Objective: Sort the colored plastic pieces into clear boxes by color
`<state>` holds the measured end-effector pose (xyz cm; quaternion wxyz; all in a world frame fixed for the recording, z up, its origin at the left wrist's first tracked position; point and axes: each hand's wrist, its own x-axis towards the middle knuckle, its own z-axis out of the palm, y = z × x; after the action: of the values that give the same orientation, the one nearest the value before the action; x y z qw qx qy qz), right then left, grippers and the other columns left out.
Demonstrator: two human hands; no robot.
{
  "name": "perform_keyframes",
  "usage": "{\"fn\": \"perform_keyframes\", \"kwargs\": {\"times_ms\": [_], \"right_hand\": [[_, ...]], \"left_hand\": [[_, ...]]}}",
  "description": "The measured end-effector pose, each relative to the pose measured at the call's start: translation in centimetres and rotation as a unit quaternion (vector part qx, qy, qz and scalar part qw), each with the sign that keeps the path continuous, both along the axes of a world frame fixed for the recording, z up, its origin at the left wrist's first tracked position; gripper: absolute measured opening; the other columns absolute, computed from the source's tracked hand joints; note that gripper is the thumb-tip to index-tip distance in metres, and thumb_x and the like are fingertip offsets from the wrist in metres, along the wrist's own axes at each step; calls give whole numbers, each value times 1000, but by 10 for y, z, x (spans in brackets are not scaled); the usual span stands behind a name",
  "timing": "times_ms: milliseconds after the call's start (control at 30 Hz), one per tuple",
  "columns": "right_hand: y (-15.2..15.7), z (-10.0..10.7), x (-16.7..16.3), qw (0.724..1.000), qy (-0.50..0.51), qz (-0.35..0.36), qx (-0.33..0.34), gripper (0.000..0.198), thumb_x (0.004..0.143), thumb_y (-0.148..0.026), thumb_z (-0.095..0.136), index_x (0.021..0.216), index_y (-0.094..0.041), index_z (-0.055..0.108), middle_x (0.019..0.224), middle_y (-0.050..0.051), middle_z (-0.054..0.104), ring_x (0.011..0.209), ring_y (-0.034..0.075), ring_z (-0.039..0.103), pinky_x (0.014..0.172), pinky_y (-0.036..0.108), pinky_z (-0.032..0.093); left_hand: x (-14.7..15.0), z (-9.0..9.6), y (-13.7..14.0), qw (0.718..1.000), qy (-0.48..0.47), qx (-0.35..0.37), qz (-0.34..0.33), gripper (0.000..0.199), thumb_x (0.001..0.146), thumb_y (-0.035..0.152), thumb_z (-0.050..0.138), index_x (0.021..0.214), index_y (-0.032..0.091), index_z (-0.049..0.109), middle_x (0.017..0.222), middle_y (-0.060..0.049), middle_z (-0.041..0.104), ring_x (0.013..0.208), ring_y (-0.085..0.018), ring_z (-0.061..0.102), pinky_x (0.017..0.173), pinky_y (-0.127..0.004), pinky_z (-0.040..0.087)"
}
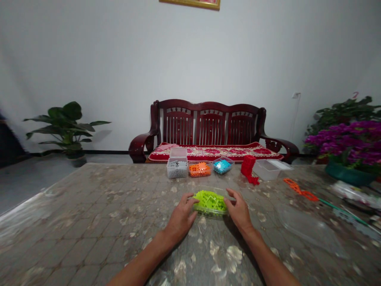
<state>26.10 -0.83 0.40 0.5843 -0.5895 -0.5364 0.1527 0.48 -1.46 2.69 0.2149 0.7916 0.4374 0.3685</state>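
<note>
A clear plastic container [211,215] filled with lime-green interlocking plastic pieces [210,200] rests on the table in front of me. My left hand [183,212] grips its left end, with the fingers curved over the rim. At the opposite end my right hand [238,210] holds the rim in the same way. Beyond it, in a row, stand a clear box of grey pieces [177,169], a tub of orange pieces [200,169] and a tub of blue pieces [222,166]. A red assembled shape [248,169] stands to their right.
A translucent box [266,170] is beside the red shape. Orange linked pieces [300,190], a green stick [342,208] and a clear lid [311,228] lie at the right. Purple flowers [354,141] stand at the table's right edge. A wooden bench [211,123] is behind the table.
</note>
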Motion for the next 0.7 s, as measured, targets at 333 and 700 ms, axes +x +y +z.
{"fn": "perform_keyframes", "kwargs": {"times_ms": [333, 700], "right_hand": [[11, -13, 5, 989, 135, 37, -35, 55, 75, -59, 69, 110, -17, 76, 114, 14, 78, 107, 31, 72, 102, 46, 55], [3, -8, -1, 985, 157, 58, -41, 76, 78, -84, 57, 111, -19, 78, 123, 15, 76, 119, 33, 68, 105, 45, 52]], "left_hand": [[-4, 4, 9, 992, -75, -100, 22, 57, 71, 21, 78, 126, 20, 64, 117, -9, 68, 99, -25, 70, 94, -43, 58], [11, -13, 38, 992, -76, -69, -78, 114, 52, 22, 89, 154, 20, 40, 155, -18, 43, 146, -40, 41, 123, -58, 32]]}}
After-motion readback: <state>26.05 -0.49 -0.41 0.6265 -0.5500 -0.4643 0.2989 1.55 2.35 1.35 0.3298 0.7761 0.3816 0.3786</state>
